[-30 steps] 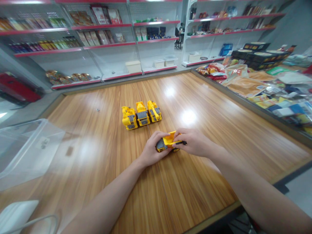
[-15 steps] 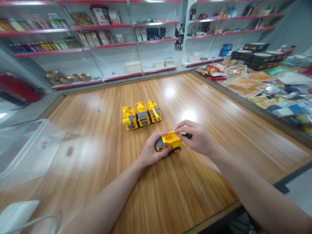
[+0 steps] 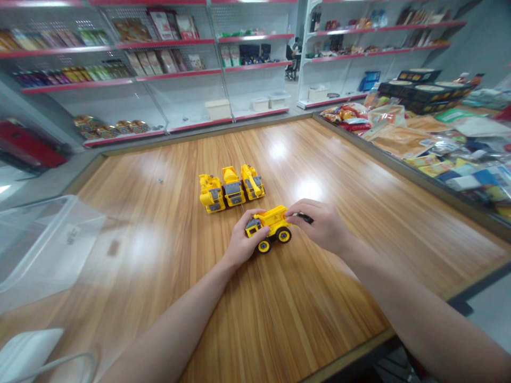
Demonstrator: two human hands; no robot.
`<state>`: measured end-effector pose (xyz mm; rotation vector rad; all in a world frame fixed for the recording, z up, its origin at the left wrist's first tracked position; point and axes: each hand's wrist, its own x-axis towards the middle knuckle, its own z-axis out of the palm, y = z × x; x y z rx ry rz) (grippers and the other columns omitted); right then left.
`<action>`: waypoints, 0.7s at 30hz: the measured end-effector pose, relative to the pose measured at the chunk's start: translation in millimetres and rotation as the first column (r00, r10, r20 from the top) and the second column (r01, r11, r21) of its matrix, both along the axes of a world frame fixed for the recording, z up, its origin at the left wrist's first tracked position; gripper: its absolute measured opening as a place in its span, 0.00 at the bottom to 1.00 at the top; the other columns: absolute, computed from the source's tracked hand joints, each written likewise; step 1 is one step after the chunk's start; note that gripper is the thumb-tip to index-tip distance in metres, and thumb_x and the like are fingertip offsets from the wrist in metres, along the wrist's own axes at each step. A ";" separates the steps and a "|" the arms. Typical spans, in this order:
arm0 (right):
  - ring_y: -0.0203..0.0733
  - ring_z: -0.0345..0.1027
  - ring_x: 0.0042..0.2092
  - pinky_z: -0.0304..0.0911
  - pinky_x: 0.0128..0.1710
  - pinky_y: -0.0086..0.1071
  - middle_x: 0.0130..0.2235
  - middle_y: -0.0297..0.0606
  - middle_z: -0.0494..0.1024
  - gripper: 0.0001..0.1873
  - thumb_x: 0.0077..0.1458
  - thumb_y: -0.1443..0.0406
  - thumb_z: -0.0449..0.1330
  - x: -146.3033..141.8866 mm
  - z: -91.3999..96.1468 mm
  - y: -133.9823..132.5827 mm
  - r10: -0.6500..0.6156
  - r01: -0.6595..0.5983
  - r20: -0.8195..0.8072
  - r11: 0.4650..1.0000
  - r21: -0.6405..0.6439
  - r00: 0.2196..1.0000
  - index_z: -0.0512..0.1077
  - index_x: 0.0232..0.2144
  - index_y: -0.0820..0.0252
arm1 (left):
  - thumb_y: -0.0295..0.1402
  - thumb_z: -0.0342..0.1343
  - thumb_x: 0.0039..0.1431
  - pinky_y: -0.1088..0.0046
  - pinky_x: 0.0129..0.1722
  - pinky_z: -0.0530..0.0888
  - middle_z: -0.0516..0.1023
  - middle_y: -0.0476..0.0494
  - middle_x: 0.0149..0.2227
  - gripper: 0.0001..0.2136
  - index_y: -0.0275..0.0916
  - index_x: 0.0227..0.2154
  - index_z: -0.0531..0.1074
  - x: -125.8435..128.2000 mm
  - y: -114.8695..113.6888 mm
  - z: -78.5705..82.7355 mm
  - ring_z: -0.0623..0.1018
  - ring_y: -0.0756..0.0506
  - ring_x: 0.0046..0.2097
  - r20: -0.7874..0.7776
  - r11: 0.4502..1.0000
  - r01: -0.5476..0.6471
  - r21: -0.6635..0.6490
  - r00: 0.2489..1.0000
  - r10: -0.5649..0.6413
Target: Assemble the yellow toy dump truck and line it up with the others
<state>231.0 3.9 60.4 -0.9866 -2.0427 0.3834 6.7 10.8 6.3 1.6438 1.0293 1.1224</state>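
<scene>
A yellow toy dump truck stands on its wheels on the wooden table. My left hand grips its grey cab end. My right hand touches the truck's rear, fingers pinched on a small black part. A little farther off, three yellow toy construction trucks stand side by side in a row.
A clear plastic bin sits at the table's left edge, with a white object at the near left corner. Packaged snacks cover the counter to the right. Store shelves line the back wall.
The dump truck was tipped in both hands; now it stands upright on its wheels, shifted slightly left and away. My right hand came off its bed with a small black part.
</scene>
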 end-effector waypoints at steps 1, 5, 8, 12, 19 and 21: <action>0.40 0.72 0.39 0.67 0.41 0.34 0.37 0.38 0.78 0.04 0.60 0.67 0.59 0.0 -1.7 0.4 0.009 -0.009 0.017 1.000 -0.005 1.000 0.74 0.37 0.57 | 0.41 0.59 0.55 0.72 0.40 0.70 0.74 0.46 0.41 0.18 0.40 0.47 0.68 0.3 0.0 0.0 0.74 0.47 0.39 0.000 1.000 -0.003 0.004 1.000 0.003; 0.40 0.72 0.38 0.66 0.40 0.34 0.36 0.38 0.78 0.04 0.59 0.66 0.59 0.6 -7.2 2.0 -0.012 0.013 0.069 1.000 -0.012 0.998 0.75 0.36 0.57 | 0.42 0.59 0.55 0.71 0.40 0.70 0.74 0.45 0.41 0.18 0.40 0.47 0.68 0.9 -0.7 0.8 0.74 0.46 0.39 0.011 1.000 -0.001 -0.005 1.000 0.001; 0.39 0.71 0.37 0.65 0.39 0.33 0.35 0.37 0.77 0.04 0.59 0.66 0.59 1.0 -9.4 3.1 -0.037 0.038 0.105 0.999 -0.015 0.994 0.75 0.34 0.58 | 0.42 0.59 0.55 0.71 0.41 0.70 0.74 0.45 0.41 0.19 0.40 0.47 0.68 0.6 -1.8 1.1 0.74 0.46 0.40 0.015 0.999 0.037 -0.012 0.999 -0.037; 0.38 0.70 0.35 0.64 0.37 0.32 0.34 0.37 0.76 0.04 0.59 0.66 0.60 0.7 -10.2 4.3 -0.070 0.076 0.152 0.997 -0.033 0.986 0.74 0.31 0.58 | 0.41 0.59 0.55 0.71 0.42 0.71 0.74 0.44 0.42 0.18 0.40 0.47 0.69 -0.2 -2.8 0.6 0.74 0.46 0.40 0.006 0.997 0.078 0.004 0.997 -0.078; 0.38 0.69 0.34 0.62 0.35 0.31 0.34 0.35 0.75 0.13 0.56 0.62 0.63 0.5 -13.6 7.3 -0.136 0.147 0.117 0.984 -0.100 0.984 0.72 0.44 0.57 | 0.41 0.60 0.54 0.73 0.39 0.70 0.74 0.46 0.39 0.18 0.40 0.46 0.69 -2.2 -2.2 -0.8 0.73 0.47 0.37 0.007 0.995 0.098 -0.016 0.995 -0.097; 0.38 0.69 0.34 0.62 0.34 0.31 0.34 0.36 0.76 0.10 0.58 0.61 0.61 0.5 -14.9 7.9 -0.107 0.126 0.157 0.985 -0.116 0.982 0.74 0.41 0.57 | 0.42 0.60 0.54 0.74 0.37 0.70 0.73 0.47 0.37 0.18 0.40 0.46 0.70 -2.7 -1.4 -1.1 0.73 0.48 0.35 0.017 0.994 0.102 -0.032 0.995 -0.101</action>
